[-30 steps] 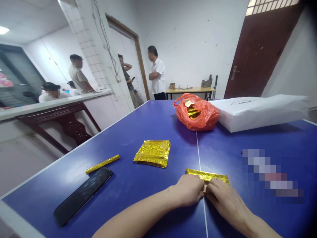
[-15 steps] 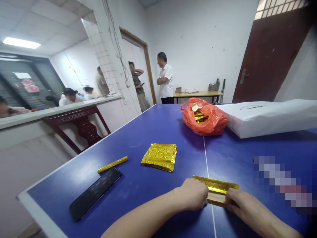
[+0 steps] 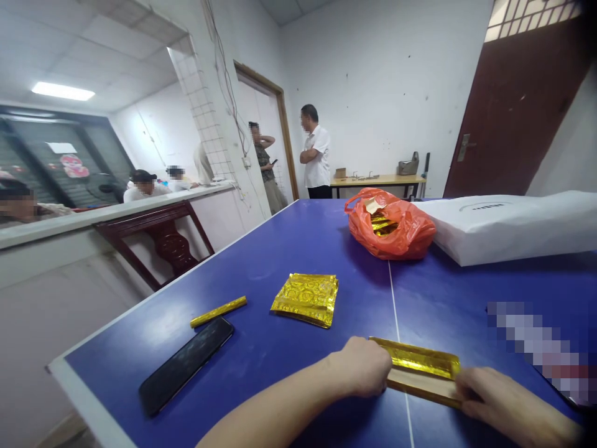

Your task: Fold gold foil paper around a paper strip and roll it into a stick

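Observation:
A sheet of gold foil paper (image 3: 422, 362), its long edges folded up, lies on the blue table before me. Its plain beige side shows along the near half. My left hand (image 3: 366, 367) is closed on the sheet's left end, fingers curled under out of sight. At the right end, my right hand (image 3: 487, 398) pinches the paper between thumb and fingers. Beyond the hands sits a stack of embossed gold foil sheets (image 3: 305, 300). Farther left lies a thin rolled gold tube (image 3: 218, 312), its end close to a black phone (image 3: 186, 364).
A red plastic bag (image 3: 389, 233) with gold paper inside stands at the back, beside a large white bag (image 3: 513, 227). A blurred-out flat object (image 3: 541, 354) lies at right. Beyond the blue table (image 3: 261, 255) are a dark wooden chair (image 3: 170, 242) and several people.
My right hand has slid outward to the right along the sheet, so more of the paper shows between my hands. The left hand stays at its end. The view has shifted slightly.

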Tool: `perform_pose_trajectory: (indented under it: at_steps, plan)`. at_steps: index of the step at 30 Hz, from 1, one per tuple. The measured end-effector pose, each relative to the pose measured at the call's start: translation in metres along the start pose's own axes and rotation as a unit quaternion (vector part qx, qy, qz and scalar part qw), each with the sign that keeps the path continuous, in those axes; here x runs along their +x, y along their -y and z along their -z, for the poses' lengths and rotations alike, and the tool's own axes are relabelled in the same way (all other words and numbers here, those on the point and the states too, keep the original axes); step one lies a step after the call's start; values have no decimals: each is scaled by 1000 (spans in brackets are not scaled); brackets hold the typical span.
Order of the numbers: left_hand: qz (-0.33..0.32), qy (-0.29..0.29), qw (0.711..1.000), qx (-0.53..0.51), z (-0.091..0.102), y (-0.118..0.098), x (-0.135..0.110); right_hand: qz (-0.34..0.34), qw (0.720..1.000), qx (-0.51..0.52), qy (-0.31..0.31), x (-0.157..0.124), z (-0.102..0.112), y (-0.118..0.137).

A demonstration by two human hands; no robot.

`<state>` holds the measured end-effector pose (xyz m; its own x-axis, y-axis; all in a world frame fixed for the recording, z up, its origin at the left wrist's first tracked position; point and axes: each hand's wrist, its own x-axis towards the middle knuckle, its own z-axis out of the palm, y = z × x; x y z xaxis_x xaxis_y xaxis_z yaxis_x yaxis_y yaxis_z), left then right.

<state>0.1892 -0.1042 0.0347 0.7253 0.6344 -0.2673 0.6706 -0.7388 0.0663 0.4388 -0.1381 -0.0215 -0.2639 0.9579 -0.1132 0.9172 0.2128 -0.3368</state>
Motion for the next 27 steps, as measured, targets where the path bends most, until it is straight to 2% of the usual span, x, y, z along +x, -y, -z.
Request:
perform_pose_trajectory:
  at_steps: [6,10,12,14,17,20,24,27]
  plan:
    - [-7,-5,1000,0,0,-1,-1,-3,1000,5,-12,0,-2,-16]
    - [-9,-1,1000,6,2,-2,-2,-16,998,-54,-21,-3,6,-19]
    - [-9,-1,1000,8,2,-3,-2,-6,997,-68,-45,-5,8,-8]
    - [-13,-5,1000,9,2,-3,-2,37,995,-43,-85,-6,5,13]
    - [-20,-13,1000,10,1,-4,-2,128,983,-6,-131,-4,-10,49]
    - [-25,-18,999,10,0,-4,-2,164,967,-17,-193,0,-28,73]
    - [-27,-19,999,6,1,-5,-2,159,951,-48,-261,4,-36,77]
    - [-33,-24,999,7,2,-6,-3,152,955,-68,-245,6,-37,74]
